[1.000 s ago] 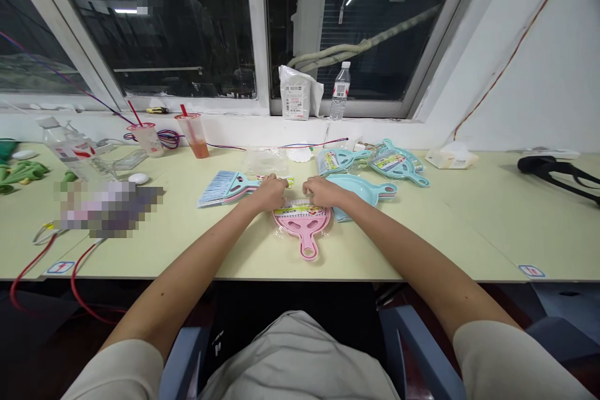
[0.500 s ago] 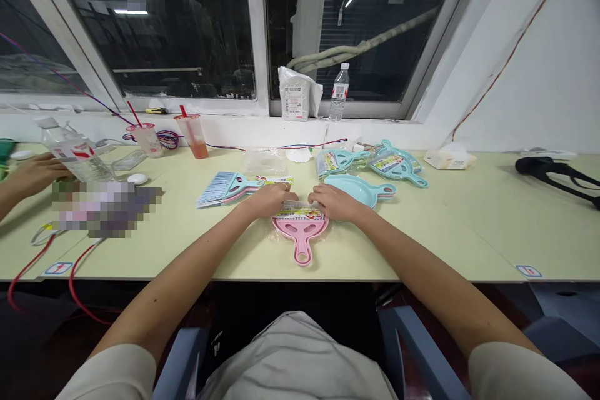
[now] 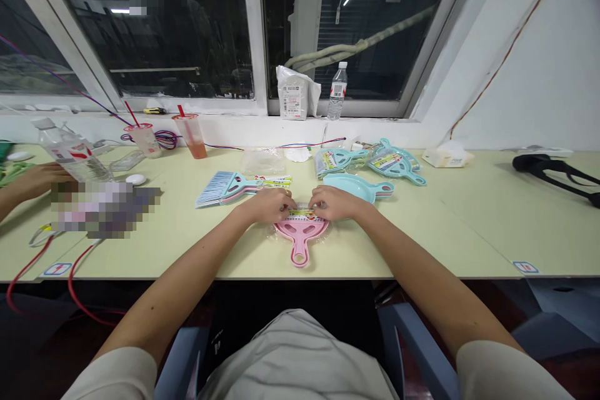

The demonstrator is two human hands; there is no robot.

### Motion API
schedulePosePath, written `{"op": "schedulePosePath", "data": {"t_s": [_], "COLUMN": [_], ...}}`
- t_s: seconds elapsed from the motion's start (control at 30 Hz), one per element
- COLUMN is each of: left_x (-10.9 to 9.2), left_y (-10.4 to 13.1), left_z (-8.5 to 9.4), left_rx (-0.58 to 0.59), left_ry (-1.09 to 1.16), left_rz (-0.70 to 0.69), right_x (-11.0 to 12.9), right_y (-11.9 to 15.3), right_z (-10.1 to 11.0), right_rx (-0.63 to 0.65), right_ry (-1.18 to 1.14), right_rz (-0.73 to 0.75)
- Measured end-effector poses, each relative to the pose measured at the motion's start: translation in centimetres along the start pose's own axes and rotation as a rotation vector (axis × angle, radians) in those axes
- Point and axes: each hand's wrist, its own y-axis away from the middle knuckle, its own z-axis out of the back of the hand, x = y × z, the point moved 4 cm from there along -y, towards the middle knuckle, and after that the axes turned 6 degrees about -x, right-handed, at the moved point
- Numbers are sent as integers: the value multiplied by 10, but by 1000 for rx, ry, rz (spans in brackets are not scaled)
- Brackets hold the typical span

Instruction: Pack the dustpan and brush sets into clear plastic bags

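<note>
A pink dustpan set (image 3: 300, 237) in a clear plastic bag lies on the table before me, handle toward my body. At the far end of the bag, my left hand (image 3: 272, 205) has its fingers closed on the left side of the plastic. My right hand (image 3: 334, 201) pinches the bag's right side, a small gap away from the left. A printed card shows between them through the plastic. Just behind my right hand lies a stack of dustpans (image 3: 351, 185), light blue on top. Several small brushes (image 3: 225, 189) with blue bristles lie left of my left hand.
Bagged blue dustpan sets (image 3: 394, 164) lie at the back right, near a tissue pack (image 3: 447, 157). Two drink cups (image 3: 191, 136) and a large bottle (image 3: 77, 153) stand to the left. Another person's hand (image 3: 44, 180) is at the far left. A black strap-like object (image 3: 553, 174) lies right.
Both hands have drawn slightly toward me at the bag's far end, their fingers curling in more. The pink dustpan has shifted slightly toward me.
</note>
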Motion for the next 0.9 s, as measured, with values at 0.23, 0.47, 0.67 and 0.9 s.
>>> {"op": "schedulePosePath", "data": {"t_s": [0.23, 0.47, 0.67, 0.9], "left_x": [-3, 3, 1, -2], "left_y": [0, 3, 7, 8], "left_z": [-3, -6, -5, 0], "left_rx": [7, -6, -14, 13], "left_ry": [-52, -11, 34, 77], "left_rz": [19, 46, 62, 121], "right_x": [22, 17, 26, 35], "right_y": [-11, -11, -10, -10], "right_z": [-7, -15, -10, -10], "right_rx": [-49, 51, 93, 128], "right_ry": [-6, 3, 53, 191], "right_rz": [34, -62, -75, -147]}}
